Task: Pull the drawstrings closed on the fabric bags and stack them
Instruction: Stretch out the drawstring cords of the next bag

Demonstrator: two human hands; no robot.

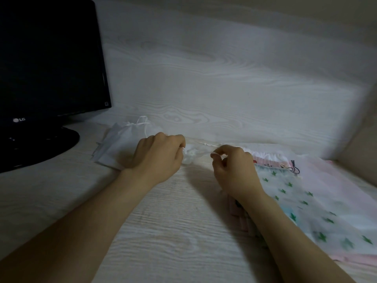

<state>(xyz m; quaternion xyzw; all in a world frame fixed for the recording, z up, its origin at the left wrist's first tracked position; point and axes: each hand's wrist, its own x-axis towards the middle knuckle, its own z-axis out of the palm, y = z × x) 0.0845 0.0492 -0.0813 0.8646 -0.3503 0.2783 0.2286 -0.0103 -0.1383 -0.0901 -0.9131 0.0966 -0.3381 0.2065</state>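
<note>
A small white bag (pixel 188 157) lies bunched between my hands at the middle of the desk. My left hand (pixel 157 158) pinches its gathered mouth and the cord end there. My right hand (pixel 232 170) is closed on a thin white drawstring (pixel 206 153) that runs across to the bag. A white fabric bag (pixel 116 144) with its drawstring gathered lies flat behind my left hand. To the right lies a pile of bags: a pale one with green prints (pixel 306 203) on top, pink ones (pixel 334 180) under it, one with a ruffled white top (pixel 265 155).
A black monitor (pixel 49 64) on a round base (pixel 40 148) stands at the left. A pale wood-grain wall panel (pixel 224 78) rises right behind the desk (pixel 173 231). A beige surface (pixel 359 144) closes in the right side.
</note>
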